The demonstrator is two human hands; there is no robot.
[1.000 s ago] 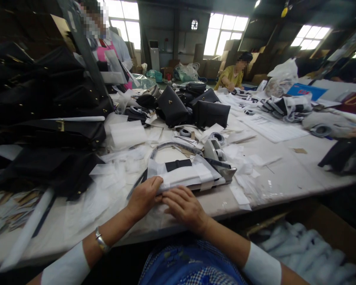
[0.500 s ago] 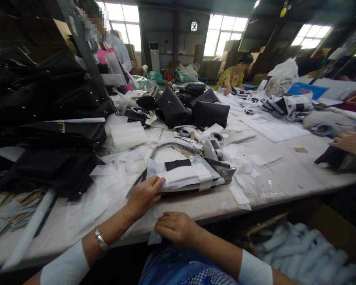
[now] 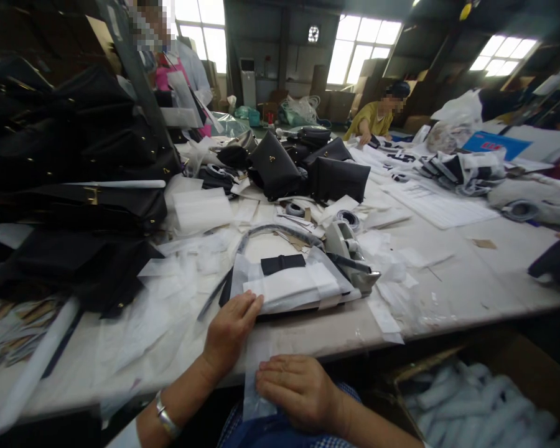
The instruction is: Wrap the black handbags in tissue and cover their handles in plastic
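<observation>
A black handbag (image 3: 286,264), partly wrapped in white translucent paper (image 3: 280,289), lies flat in front of me, its wrapped handle (image 3: 280,229) arching away at the top. My left hand (image 3: 231,330) grips the bag's lower left edge, fingertips on the paper and thumb side hidden. Lower down, at the table edge, my right hand (image 3: 303,389) lies over a translucent strip (image 3: 256,379) with its fingers together. The strip runs up from my lap towards my left hand. Just behind the bag's right end stands a grey tape dispenser (image 3: 343,239).
Stacked black bags (image 3: 74,143) fill the left, and more black bags (image 3: 338,179) stand at the back. Paper scraps litter the table (image 3: 448,277). Below right is a carton of white padded rolls (image 3: 480,398). Co-workers work across the table and at far right.
My right hand has moved slightly down and right, and more of the translucent strip shows beside it. My left hand stays at the bag's edge. The far-right co-worker's hand has shifted outward.
</observation>
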